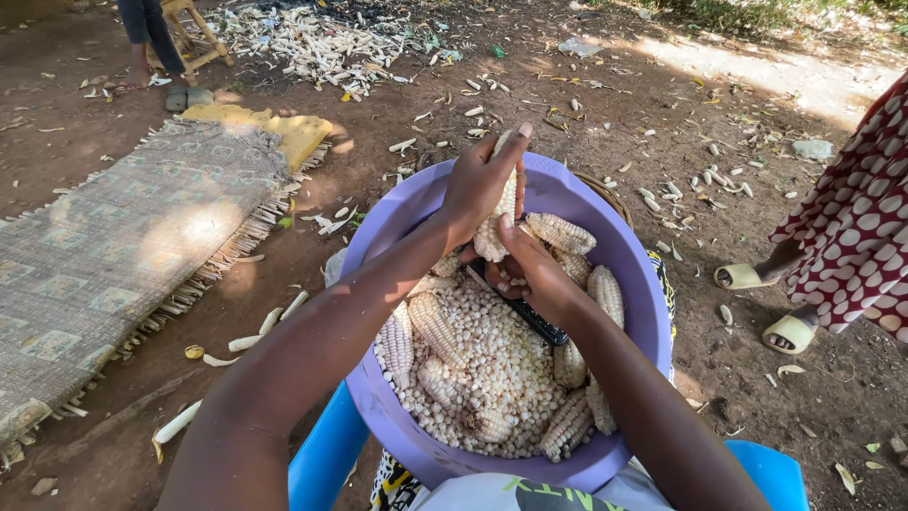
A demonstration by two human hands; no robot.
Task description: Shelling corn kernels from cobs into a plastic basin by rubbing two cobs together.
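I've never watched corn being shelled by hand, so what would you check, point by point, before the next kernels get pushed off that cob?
1. Cob held in both hands: ok, left hand on top, right hand below.
2. Cob over the basin: ok.
3. Right thumb on the kernels: ok.
4. Room in the basin: ok, loose kernels lie below the rim.
5. Dark object among the kernels: cannot tell what it is.
6. Bystander's feet apart from the basin: ok.

The left hand (482,180) is covering much of the corn cob (499,227). A dark object (539,322) is lying half hidden under the right hand (530,270). The frame edges are cutting off the far-left person (147,38) and the person on the right (851,218).
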